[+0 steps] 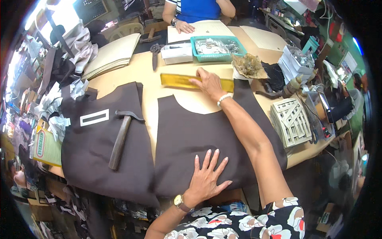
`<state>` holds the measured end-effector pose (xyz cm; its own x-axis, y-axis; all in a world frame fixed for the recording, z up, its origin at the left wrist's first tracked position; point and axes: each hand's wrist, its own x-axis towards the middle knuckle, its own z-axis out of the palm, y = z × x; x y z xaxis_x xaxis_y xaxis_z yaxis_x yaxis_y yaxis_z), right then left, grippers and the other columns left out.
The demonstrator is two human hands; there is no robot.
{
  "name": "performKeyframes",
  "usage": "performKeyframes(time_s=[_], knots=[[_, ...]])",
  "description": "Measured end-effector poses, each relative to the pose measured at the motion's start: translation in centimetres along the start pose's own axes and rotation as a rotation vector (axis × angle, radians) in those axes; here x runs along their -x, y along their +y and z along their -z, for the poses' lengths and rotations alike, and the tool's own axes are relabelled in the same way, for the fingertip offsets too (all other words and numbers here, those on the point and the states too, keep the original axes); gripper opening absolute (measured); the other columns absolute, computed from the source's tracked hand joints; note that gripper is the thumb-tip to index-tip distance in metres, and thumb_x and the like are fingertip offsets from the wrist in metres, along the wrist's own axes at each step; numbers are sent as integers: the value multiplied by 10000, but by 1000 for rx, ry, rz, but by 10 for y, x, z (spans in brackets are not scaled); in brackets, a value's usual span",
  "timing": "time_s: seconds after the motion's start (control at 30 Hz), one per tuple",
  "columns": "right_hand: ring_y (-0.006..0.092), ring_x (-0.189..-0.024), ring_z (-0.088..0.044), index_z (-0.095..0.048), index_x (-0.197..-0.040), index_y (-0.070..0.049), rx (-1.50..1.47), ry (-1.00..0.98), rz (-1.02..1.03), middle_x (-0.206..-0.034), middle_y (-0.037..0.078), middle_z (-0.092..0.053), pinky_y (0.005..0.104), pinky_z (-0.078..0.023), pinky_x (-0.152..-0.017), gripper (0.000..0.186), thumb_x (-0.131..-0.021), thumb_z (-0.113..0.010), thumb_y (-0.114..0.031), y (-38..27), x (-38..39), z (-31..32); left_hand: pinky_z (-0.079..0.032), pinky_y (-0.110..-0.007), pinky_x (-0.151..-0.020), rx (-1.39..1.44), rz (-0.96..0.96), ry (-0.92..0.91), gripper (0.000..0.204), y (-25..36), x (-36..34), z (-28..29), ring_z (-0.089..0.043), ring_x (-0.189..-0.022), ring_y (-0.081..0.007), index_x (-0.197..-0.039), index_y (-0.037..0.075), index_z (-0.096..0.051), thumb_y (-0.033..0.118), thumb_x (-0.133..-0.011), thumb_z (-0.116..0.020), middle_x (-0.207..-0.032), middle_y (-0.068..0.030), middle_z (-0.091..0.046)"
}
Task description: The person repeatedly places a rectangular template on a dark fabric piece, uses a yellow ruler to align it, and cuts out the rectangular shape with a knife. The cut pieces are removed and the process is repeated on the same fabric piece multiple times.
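Observation:
Dark brown cut fabric point(191, 135) with a curved neckline lies in front of me. My left hand point(207, 177), with a watch at its wrist, rests on its lower part, palm down and fingers spread. Farther up, my right hand point(209, 84) grips a flat translucent yellow ruler point(177, 81). The ruler lies crosswise above the neckline, its right end by the fabric's narrow upper strip. On a second brown piece point(91, 151) to the left lie a hammer point(121, 139) and a white rectangular frame point(94, 117).
Across the table point(149, 83), a person's hand point(185, 27) rests on pale sheets point(199, 30). A teal basket point(219, 55) of small parts and a white box point(177, 53) stand at the back. Cream slotted templates point(290, 121) are stacked right; cream sheets point(111, 55) lie back left.

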<state>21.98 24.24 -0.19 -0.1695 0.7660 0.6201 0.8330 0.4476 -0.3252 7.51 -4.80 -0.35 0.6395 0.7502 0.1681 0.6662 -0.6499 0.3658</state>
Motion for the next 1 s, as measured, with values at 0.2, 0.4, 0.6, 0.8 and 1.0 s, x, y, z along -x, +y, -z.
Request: performKeyframes(time_s=[0.2,0.4,0.6,0.8,1.0], knots=[[337,-590,-622,-600,-745,-52,-242,43,47,-618,139,-621,415,-481,-550,450,-839,-627,-492,-62,-30,90,-184,-650,-1053,5,29,-20,738,-2,4,1,-242,-1376,-407,-1400,126,-428,579,-832,-555,-1488,-219,-275],[316,-746,-634,-621,-882,-42,-246,-246,-33,-787,152,-640,404,-497,-655,390,-805,-677,-421,-74,59,121,-159,-641,-1069,5,29,-48,747,2,9,0,-220,-1389,-397,-1413,123,-407,574,-836,-556,-1499,-209,-263],[362,-1140,-506,-530,-1199,-8,40,-141,-293,-1226,199,-533,449,-400,-961,413,-920,-533,-313,-7,160,150,-112,-582,-1114,-32,222,70,728,-13,7,24,-182,-1408,-387,-1429,72,-362,504,-873,-549,-1504,-213,-255],[418,-1356,-280,-393,-1398,-34,335,-348,-414,-1461,228,-328,561,-215,-1095,597,-938,-484,-404,-42,252,180,-114,-541,-1129,-168,482,92,733,-52,38,17,-163,-1416,-381,-1453,42,-306,439,-889,-554,-1531,-188,-213],[409,-1359,-280,-419,-1390,-47,300,-309,-482,-1468,207,-331,561,-202,-1100,601,-925,-508,-417,-60,269,187,-127,-536,-1128,-118,477,93,740,-44,51,24,-165,-1416,-377,-1459,47,-293,402,-879,-583,-1537,-198,-184]])
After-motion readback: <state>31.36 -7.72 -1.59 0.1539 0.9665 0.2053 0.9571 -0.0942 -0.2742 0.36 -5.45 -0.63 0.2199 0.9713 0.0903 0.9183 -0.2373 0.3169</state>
